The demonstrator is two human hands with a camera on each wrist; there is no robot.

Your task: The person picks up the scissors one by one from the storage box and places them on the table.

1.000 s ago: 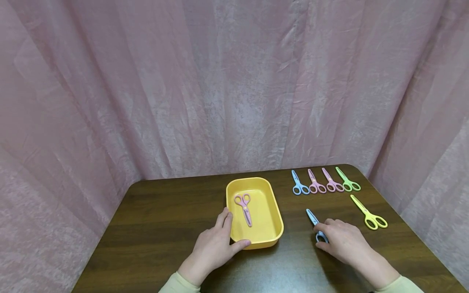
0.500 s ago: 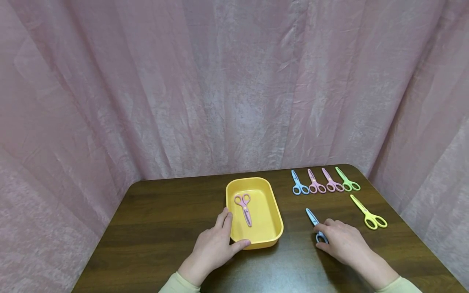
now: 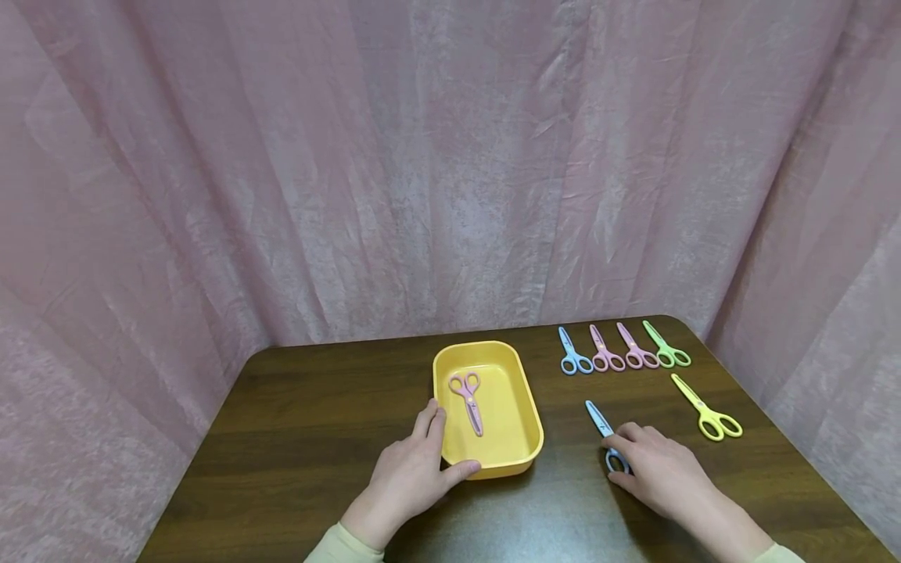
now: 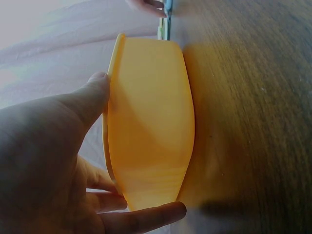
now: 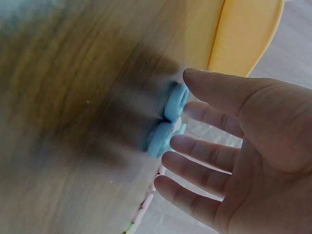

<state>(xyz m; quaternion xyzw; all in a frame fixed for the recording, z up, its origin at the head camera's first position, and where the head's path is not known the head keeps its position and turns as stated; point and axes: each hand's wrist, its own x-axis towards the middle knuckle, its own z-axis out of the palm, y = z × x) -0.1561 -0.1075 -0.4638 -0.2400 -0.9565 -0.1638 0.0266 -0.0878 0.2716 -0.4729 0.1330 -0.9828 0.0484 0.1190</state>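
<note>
My left hand (image 3: 411, 473) rests at the near left corner of a yellow tray (image 3: 533, 399). Its thumb lies on the near rim, and its nearly straight fingers touch the left side. In the tray lies one pair of pink scissors (image 3: 471, 403), handles toward the back. My right hand (image 3: 658, 469) is over the handles of blue scissors (image 3: 598, 418) lying on the table. In the right wrist view its fingers are spread and loosely straight, beside the blue handles (image 5: 161, 139). Whether the thumb touches a handle ring I cannot tell.
Along the back right edge lie blue scissors (image 3: 575, 353), two pink pairs (image 3: 605, 352) and green scissors (image 3: 669, 348) in a row. Yellow scissors (image 3: 707, 410) lie closer, right of the right hand. A pink curtain (image 3: 450, 172) hangs behind the dark wooden table (image 3: 317, 407).
My right hand has drawn slightly right and its fingers have loosened, showing more of the blue scissors' handle. The left hand and the tray have stayed put.
</note>
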